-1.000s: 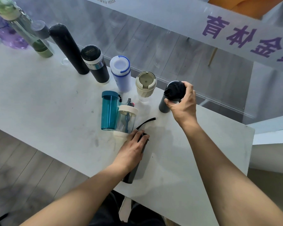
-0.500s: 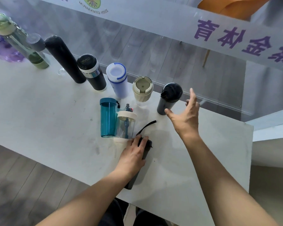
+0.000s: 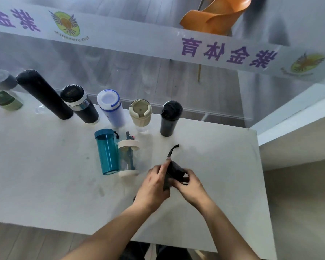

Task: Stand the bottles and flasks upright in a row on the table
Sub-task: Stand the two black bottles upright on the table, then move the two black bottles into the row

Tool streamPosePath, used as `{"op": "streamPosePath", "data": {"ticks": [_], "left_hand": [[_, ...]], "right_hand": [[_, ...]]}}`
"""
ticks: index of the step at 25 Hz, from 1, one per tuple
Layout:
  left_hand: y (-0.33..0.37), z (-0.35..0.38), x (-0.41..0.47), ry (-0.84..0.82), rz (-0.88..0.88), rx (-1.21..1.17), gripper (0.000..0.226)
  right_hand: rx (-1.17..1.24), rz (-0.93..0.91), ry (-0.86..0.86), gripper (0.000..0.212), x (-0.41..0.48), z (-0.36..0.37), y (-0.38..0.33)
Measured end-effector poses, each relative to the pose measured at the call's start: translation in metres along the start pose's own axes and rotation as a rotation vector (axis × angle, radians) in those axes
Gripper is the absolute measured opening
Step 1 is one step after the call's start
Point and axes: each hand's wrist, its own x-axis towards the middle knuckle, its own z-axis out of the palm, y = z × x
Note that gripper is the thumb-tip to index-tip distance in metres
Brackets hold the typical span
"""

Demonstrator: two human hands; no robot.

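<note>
A row of bottles stands along the far edge of the white table [image 3: 45,166]: a green bottle [image 3: 7,100], a tall black flask [image 3: 43,94], a black-and-silver flask [image 3: 79,104], a lavender bottle [image 3: 111,107], a beige cup [image 3: 140,113] and a dark grey flask [image 3: 170,119]. In front of them stand a teal bottle [image 3: 107,152] and a clear bottle with a cream lid [image 3: 129,158]. My left hand [image 3: 154,184] and my right hand [image 3: 189,186] both grip a dark flask with a black strap [image 3: 174,171], lifted off the table and tilted.
A glass wall with a white banner bearing purple lettering [image 3: 225,53] runs just behind the table. An orange chair [image 3: 214,15] stands beyond the glass. The table's right edge [image 3: 259,166] lies close to my right hand.
My right hand let go of the dark grey flask, which now stands in the row, and came back to the strapped flask. Both hands have raised that flask off the table.
</note>
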Motion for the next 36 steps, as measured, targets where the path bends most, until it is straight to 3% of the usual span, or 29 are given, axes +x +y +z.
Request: {"op": "streamPosePath", "data": {"ticks": [4, 8, 15, 19, 23, 36], "left_hand": [[0.017, -0.009, 0.004, 0.011, 0.167, -0.064, 0.085], [0.036, -0.033, 0.022, 0.054, 0.336, 0.087, 0.07], [0.068, -0.097, 0.105, 0.443, 0.306, 0.375, 0.062], [0.069, -0.1, 0.14, 0.365, 0.202, 0.498, 0.072], [0.066, -0.09, 0.154, 0.294, 0.102, 0.465, 0.067], [0.062, -0.083, 0.155, 0.32, 0.13, 0.32, 0.067]], "right_hand": [[0.15, -0.095, 0.164, 0.055, -0.019, -0.014, -0.015], [0.141, -0.205, 0.314, 0.067, -0.024, -0.038, -0.018], [-0.031, -0.378, 0.409, 0.071, 0.01, -0.093, -0.04], [-0.06, -0.418, 0.394, 0.075, 0.044, -0.117, -0.057], [-0.076, -0.445, 0.358, 0.076, 0.07, -0.128, -0.075], [-0.049, -0.527, 0.318, 0.073, 0.101, -0.124, -0.095]]}}
